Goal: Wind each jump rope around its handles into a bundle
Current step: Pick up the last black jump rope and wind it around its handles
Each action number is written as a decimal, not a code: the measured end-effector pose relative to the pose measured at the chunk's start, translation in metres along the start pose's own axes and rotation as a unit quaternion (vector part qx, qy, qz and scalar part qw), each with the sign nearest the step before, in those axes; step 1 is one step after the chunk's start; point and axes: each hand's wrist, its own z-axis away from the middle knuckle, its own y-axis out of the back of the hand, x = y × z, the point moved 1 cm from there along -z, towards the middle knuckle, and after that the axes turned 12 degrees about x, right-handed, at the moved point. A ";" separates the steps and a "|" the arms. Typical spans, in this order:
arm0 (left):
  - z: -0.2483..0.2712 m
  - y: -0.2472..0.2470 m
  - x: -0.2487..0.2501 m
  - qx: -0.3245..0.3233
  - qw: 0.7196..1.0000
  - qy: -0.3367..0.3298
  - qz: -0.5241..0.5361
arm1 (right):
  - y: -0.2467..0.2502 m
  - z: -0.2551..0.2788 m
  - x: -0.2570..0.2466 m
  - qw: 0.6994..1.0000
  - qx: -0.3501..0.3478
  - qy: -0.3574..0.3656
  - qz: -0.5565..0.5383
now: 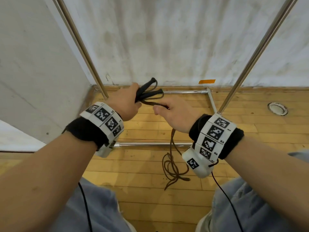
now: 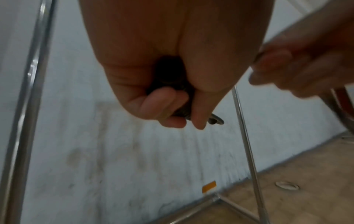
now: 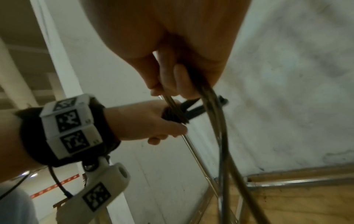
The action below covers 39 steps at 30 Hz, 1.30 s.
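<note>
Head view: looks forward and down from above, taking in both forearms, the wooden floor (image 1: 142,164) and the white wall (image 1: 167,39). Left wrist view: very close under the left hand (image 2: 172,75), facing the wall, the right hand (image 2: 306,68) at its right edge. Right wrist view: close along the right hand (image 3: 172,45), facing leftward to the left hand (image 3: 145,121); all three share the hands and the metal frame (image 1: 184,92).

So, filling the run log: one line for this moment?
left hand grips handles | right hand pinches rope | slack on floor
</note>
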 end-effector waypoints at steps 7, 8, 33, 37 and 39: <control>0.011 -0.032 0.028 -0.011 0.996 -0.076 -0.052 | 0.019 -0.006 -0.004 0.997 0.071 0.024 0.013; 0.013 -0.032 0.031 -0.006 0.995 -0.094 -0.046 | 0.025 -0.009 0.000 0.995 0.095 0.020 0.029; 0.026 0.028 0.049 0.058 0.956 -0.124 0.261 | 0.032 -0.026 0.041 0.942 0.014 -0.199 -0.271; 0.016 0.031 0.040 0.106 0.958 -0.047 0.262 | 0.014 -0.019 0.027 0.952 0.037 -0.149 -0.265; 0.011 0.032 0.034 0.115 0.954 -0.014 0.277 | 0.008 -0.014 0.019 0.978 0.064 -0.102 -0.168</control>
